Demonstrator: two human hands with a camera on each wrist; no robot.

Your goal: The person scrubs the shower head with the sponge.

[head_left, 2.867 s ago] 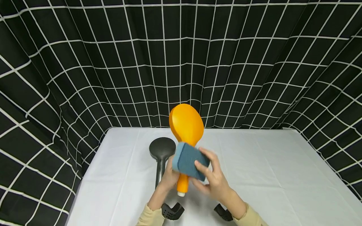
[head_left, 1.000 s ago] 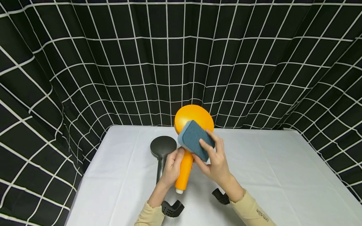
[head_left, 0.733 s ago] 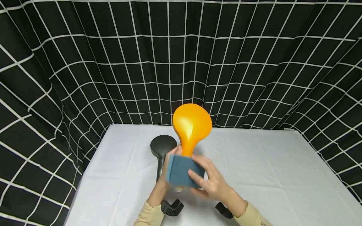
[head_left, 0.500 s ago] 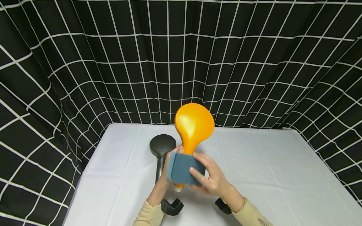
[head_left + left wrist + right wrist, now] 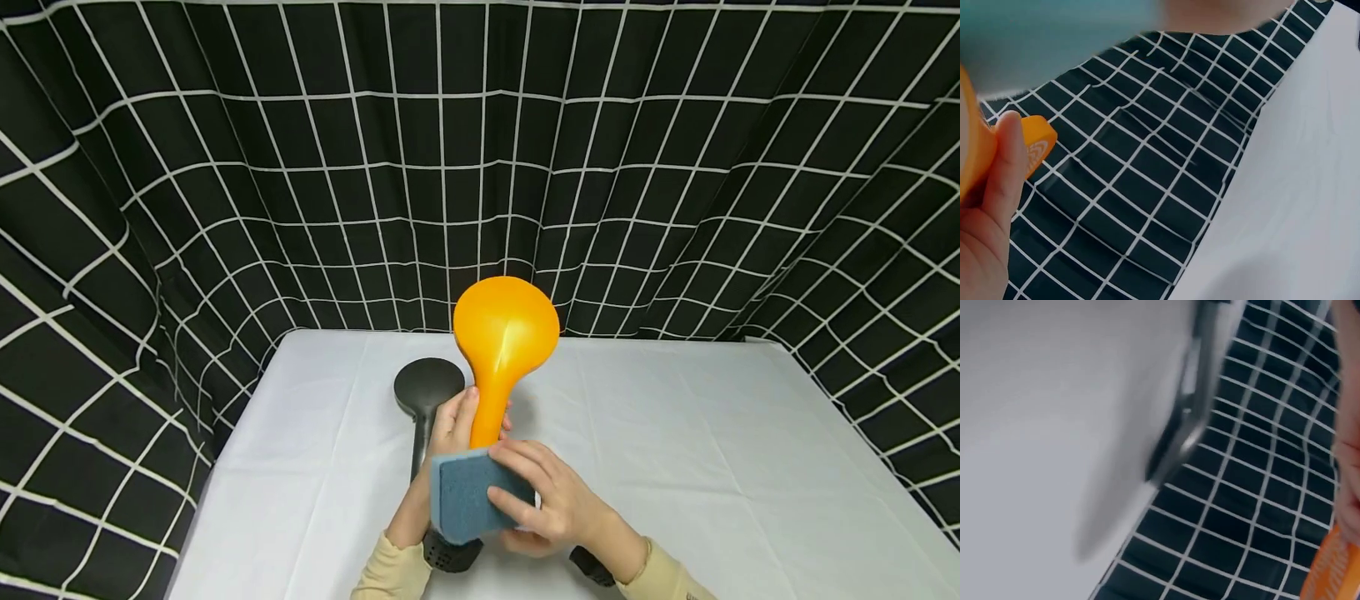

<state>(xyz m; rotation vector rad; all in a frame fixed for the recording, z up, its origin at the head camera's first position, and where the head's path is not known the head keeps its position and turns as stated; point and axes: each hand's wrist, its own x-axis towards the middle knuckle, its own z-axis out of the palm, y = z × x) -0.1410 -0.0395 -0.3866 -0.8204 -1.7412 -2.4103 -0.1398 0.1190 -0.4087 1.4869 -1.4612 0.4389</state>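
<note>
Two hands are seen, and one thing is held in each. By the left hand [image 5: 447, 429], one orange shower head [image 5: 506, 325] is gripped around its handle, with fingertips showing past the handle's right side. By the right hand [image 5: 551, 500], one blue sponge [image 5: 472, 496] is pinched between thumb and fingers and is held over the near part of the handle, which is hidden by it. The orange shower head is held above the table, its broad head at the far end and tilted slightly to the right. In the left wrist view, the sponge is blurred.

At the wrists, two black devices are worn, one on the left [image 5: 452, 557] and one on the right [image 5: 591, 567]. The forearms are covered by two beige sleeves, the left [image 5: 390, 572] and the right [image 5: 667, 575].

To the left of the hands, one dark shower head [image 5: 429, 385] is laid on the table, its head at the far end and its handle partly hidden by the left arm. One table [image 5: 660, 450] is covered in white cloth. Its far, left and right sides are enclosed by black curtain [image 5: 480, 167] patterned with a white grid.
</note>
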